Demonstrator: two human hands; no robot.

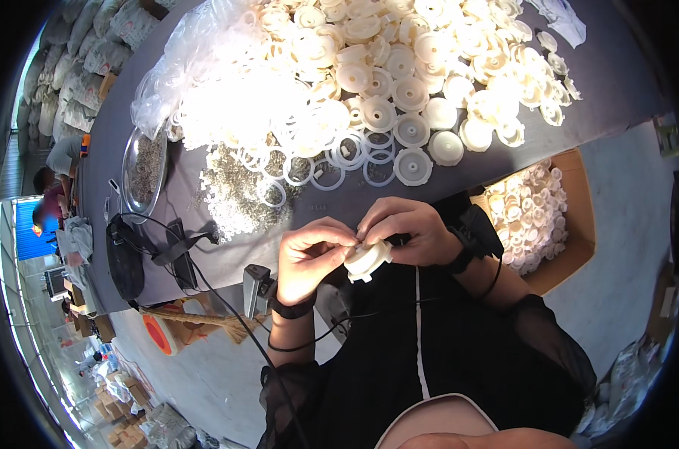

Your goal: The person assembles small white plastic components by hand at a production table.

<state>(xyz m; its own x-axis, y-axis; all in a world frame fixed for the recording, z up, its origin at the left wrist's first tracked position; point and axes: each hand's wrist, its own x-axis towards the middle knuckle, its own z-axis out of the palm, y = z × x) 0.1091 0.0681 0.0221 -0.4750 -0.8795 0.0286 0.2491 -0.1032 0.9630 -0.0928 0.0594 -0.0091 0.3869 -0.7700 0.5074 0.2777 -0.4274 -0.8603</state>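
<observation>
Close to my body, just off the table's near edge, both hands meet on one cream round plastic part (pixel 366 260) with small tabs on its rim. My left hand (pixel 311 254) pinches it from the left side. From the right, my right hand (pixel 408 230) grips it, its thumb and forefinger close together at the top. Whether a smaller piece sits between the fingertips is hidden. Beyond my hands lie white plastic rings (pixel 330 175) and a heap of small metal and clear pieces (pixel 242 196) on the table.
Many cream round parts (pixel 410 93) cover the far table beside a clear plastic bag (pixel 176 71). A metal tray (pixel 162 179) of small pieces stands left, near a black pouch and cables (pixel 125 258). At right, a cardboard box (pixel 579 224) holds more round parts. Other people work far left.
</observation>
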